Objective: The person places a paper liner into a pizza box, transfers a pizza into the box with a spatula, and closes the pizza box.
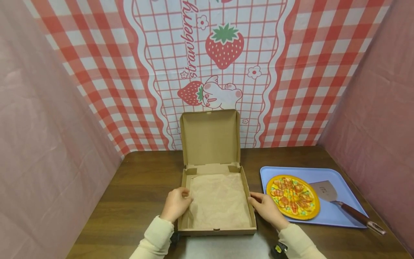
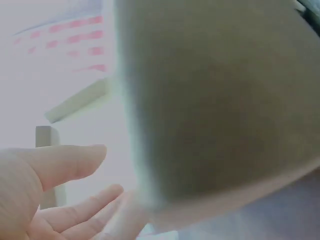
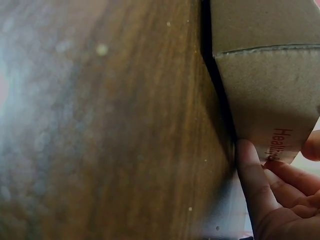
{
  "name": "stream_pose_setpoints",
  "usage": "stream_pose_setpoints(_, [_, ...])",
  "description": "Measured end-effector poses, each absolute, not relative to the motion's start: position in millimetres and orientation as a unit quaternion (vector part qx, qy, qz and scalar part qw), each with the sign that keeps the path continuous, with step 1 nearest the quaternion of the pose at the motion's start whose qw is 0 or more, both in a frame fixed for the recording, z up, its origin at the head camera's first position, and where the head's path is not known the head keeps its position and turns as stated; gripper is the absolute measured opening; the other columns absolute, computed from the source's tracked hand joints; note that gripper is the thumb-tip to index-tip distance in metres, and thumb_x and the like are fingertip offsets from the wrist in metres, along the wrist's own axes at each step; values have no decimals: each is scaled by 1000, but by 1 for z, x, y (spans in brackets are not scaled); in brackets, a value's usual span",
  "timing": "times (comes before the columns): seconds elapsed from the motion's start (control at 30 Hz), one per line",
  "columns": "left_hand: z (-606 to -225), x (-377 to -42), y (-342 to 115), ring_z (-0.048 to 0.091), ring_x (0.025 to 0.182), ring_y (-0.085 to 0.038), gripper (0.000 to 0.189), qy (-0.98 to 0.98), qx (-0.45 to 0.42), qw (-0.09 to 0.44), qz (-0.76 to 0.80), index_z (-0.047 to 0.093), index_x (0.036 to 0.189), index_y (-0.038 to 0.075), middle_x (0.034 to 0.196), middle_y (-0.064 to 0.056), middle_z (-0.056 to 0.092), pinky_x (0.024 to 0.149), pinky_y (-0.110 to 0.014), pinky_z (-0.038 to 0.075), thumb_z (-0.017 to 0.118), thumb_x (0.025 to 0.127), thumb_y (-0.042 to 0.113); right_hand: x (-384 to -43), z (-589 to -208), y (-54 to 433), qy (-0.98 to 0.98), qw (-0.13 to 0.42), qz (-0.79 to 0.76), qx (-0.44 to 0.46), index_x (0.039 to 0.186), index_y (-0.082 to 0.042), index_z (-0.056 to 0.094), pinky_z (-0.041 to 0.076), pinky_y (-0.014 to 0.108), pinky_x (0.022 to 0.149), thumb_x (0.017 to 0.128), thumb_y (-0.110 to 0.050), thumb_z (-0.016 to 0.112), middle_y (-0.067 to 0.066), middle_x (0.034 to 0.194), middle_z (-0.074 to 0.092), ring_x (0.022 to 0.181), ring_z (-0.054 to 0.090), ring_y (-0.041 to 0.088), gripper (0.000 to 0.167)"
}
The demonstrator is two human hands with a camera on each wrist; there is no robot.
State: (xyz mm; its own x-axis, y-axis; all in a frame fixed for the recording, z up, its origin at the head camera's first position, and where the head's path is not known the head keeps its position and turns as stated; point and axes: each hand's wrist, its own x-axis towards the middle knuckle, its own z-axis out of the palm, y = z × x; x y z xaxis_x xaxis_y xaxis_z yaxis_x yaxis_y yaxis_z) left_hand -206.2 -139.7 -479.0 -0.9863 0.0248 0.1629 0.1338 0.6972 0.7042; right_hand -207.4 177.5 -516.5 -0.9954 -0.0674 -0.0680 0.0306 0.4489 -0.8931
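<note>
An open cardboard pizza box (image 1: 210, 232) stands on the table, its lid (image 1: 210, 138) raised at the back. A sheet of brown paper (image 1: 218, 201) lines its base. My left hand (image 1: 176, 204) is over the box's left wall, thumb towards the paper. In the left wrist view the left hand's thumb and fingers (image 2: 80, 215) stand apart, close beside the blurred cardboard. My right hand (image 1: 266, 208) grips the box's right wall. Its fingers (image 3: 252, 175) lie along the printed outer side in the right wrist view, with the thumb at the rim.
Right of the box lies a blue tray (image 1: 291, 172). On it are a round pizza (image 1: 292, 198) and a pizza server (image 1: 326, 190) with a brown handle reaching past the tray's edge. A checked strawberry cloth (image 1: 223, 72) hangs behind the wooden table (image 1: 142, 180); pink curtains flank it.
</note>
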Motion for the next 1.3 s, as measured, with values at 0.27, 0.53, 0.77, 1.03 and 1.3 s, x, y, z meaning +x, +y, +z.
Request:
stream_pose_setpoints(0.27, [-461,-201,-138,72,91,-28,25,-888,-62,71,-451,68,109,-4,100,-17,74,79,-38,59,67,89,11,-207,-516,177,848,45,-528,-11,129,11,57,58,25,69,97,-11,58,27,121,65,97,67,23,39])
stream_pose_setpoints(0.53, [-441,-193,-112,68,103,-32,34,-842,-104,46,-527,63,122,-2,115,-19,69,89,-40,57,63,94,17,-206,-508,183,829,49,-558,-17,133,12,52,60,27,72,98,-9,56,31,127,60,99,67,26,40])
stream_pose_setpoints(0.77, [-440,-185,-74,57,123,-40,43,-813,-167,-2,-558,52,134,-3,134,-24,57,102,-45,49,59,98,19,-205,-485,212,839,-3,-543,-43,134,11,52,59,25,74,100,-10,54,31,128,60,101,67,26,40])
stream_pose_setpoints(1.03, [-449,-176,-27,43,137,-39,62,-809,-218,-53,-543,39,147,4,151,-18,42,110,-43,43,64,95,27,-194,-458,263,891,-94,-440,-53,135,6,54,59,24,70,100,-21,56,28,123,64,91,65,2,44])
stream_pose_setpoints(1.3, [-451,-170,6,33,145,-28,81,-824,-230,-92,-510,28,155,15,160,-8,29,116,-44,35,69,90,40,-180,-451,318,934,-139,-327,-44,137,5,52,58,32,71,99,-26,59,33,123,61,97,68,31,50])
